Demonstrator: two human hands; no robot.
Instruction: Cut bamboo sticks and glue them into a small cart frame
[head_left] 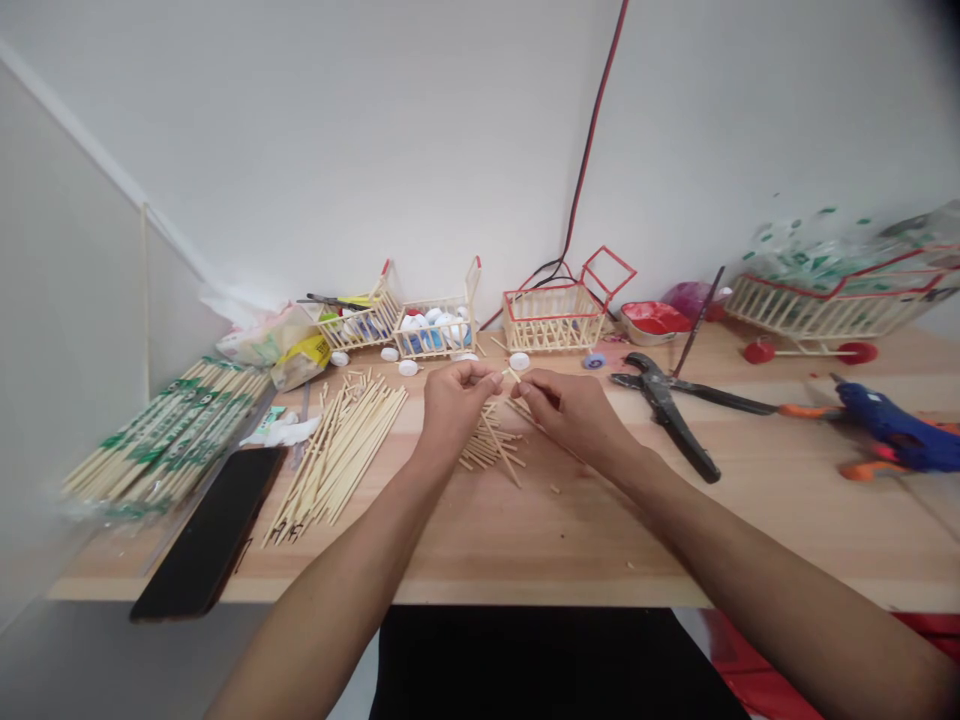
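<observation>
My left hand (456,402) and my right hand (561,402) meet over the middle of the table, fingertips pinched close together. Between them shows a short, pale wooden stick (513,374), its ends hidden by the fingers. Each hand appears to grip a stick end; whether this is one piece or two touching, I cannot tell. Under the hands lies a pile of short cut sticks (480,455), partly covered by my left hand. Left of it is a heap of longer loose sticks (341,450).
Small stick-built carts (555,325) line the wall. Packaged chopsticks (169,430) and a black phone (214,530) lie at left. Rightward are a red paint dish (654,320), black-handled pliers (671,410), a brush (699,320) and a blue glue gun (892,425) on the wooden table (540,560).
</observation>
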